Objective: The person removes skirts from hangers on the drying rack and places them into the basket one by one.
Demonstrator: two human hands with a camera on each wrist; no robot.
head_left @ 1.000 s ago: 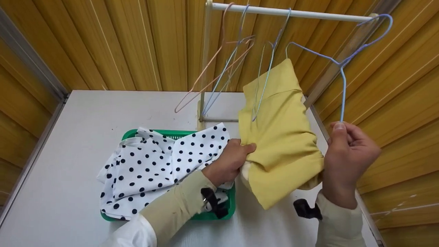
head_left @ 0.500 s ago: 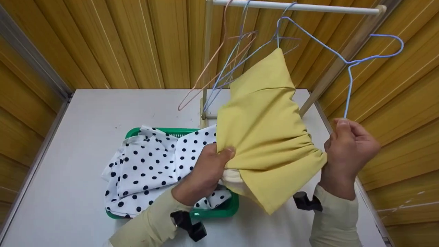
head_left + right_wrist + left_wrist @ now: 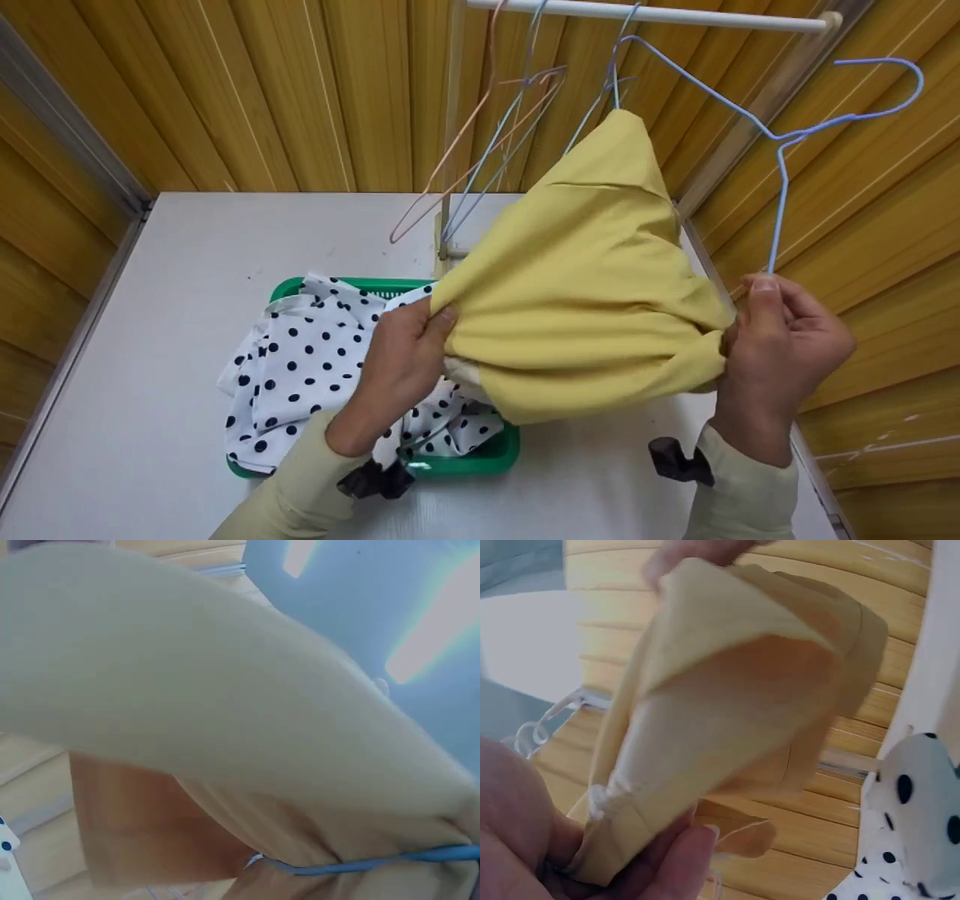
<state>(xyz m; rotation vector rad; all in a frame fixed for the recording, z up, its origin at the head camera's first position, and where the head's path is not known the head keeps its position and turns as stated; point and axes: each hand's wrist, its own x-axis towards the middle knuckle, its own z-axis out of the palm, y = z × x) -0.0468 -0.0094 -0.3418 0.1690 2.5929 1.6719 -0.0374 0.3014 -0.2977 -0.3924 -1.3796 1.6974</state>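
A yellow garment (image 3: 577,270) is draped over one end of a blue wire hanger (image 3: 705,86). My right hand (image 3: 791,356) grips the hanger's other shoulder, and the garment's right side bunches against those fingers. At the garment's left edge, my left hand (image 3: 401,356) pinches the cloth between thumb and fingers. The left wrist view shows the open, pale-lined edge of the garment (image 3: 727,742) held there. In the right wrist view, blurred cloth covers much of the picture, and the hanger's bar (image 3: 360,865) runs inside it. The hanger's hook points up and right, off the rail.
A green basket (image 3: 487,461) on the white table (image 3: 187,247) holds white cloth with black dots (image 3: 307,360). Behind it stands a rack with a white rail (image 3: 697,16), bearing a pink hanger (image 3: 450,157) and blue hangers (image 3: 499,135). Wood-panelled walls (image 3: 262,97) enclose the table.
My left hand has moved left, stretching the garment wider and pulling its edge outward. The hanger in my right hand has tilted, its hook swinging right, away from the rail.
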